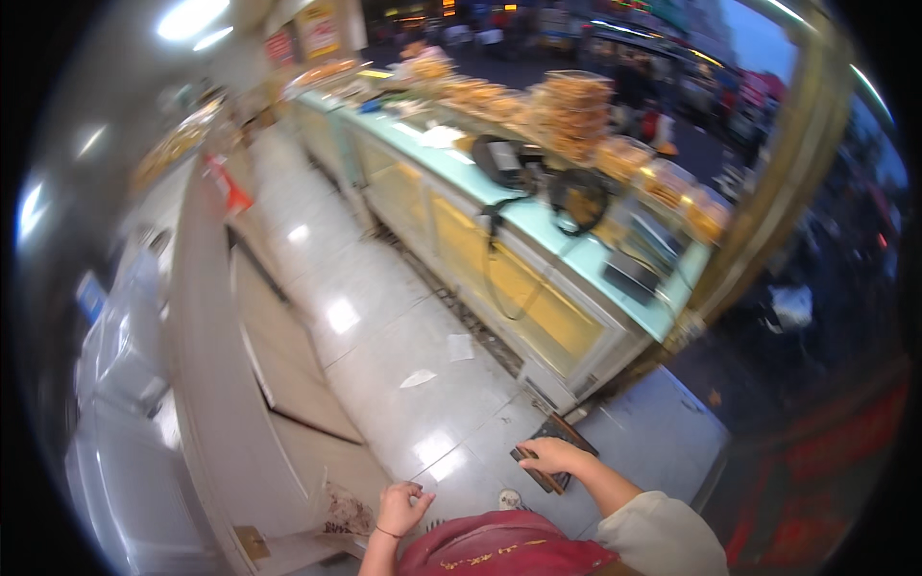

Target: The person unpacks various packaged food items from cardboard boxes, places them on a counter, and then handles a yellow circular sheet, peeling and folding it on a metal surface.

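Observation:
My right hand (553, 459) grips a dark brown slatted object (536, 471), perhaps wooden, at the bottom centre-right. Part of a dark, patterned piece (565, 434) shows just behind that hand, near the end of the counter; whether the two are joined cannot be made out. My left hand (403, 507) hovers at the bottom centre with fingers loosely bent and nothing visible in it. Close to its left is a clear plastic bag (346, 507) with dark reddish-brown contents, partly cut off by the bench edge. A red apron (497, 543) covers my front.
A glass-topped display counter (533, 223) runs along the right, bearing stacked clear food boxes (573, 108), a black bag with straps (580, 198) and a dark box (630, 276). Left stands a long bench (216, 345) with plastic-wrapped goods (133, 367). Paper scraps (418, 379) lie on the tiled floor (360, 288).

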{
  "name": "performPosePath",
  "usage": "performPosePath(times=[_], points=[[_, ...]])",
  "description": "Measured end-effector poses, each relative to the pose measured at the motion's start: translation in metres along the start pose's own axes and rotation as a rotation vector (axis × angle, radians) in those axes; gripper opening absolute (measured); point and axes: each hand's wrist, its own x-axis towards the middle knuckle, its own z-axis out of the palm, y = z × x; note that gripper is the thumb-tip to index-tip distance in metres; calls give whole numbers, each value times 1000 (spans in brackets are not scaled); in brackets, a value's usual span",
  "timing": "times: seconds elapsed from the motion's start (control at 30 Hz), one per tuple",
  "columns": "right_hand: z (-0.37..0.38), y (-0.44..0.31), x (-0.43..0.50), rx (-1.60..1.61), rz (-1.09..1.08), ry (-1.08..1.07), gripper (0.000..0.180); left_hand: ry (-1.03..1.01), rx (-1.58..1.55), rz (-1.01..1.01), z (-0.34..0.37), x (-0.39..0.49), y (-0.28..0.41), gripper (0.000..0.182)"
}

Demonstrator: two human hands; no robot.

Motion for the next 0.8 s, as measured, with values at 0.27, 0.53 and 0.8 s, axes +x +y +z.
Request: performPosePath(times=[0.27,0.53,0.8], points=[[-105,-117,199,-33,-566,19,49,96,-32,-343,-43,57,-36,60],[-220,-197,331,-173,-598,-241,55,323,-229,-536,-83,119,-104,54],[-416,-185,548,78,-500,81,43,447,-145,-718,-111,173,-156,52]])
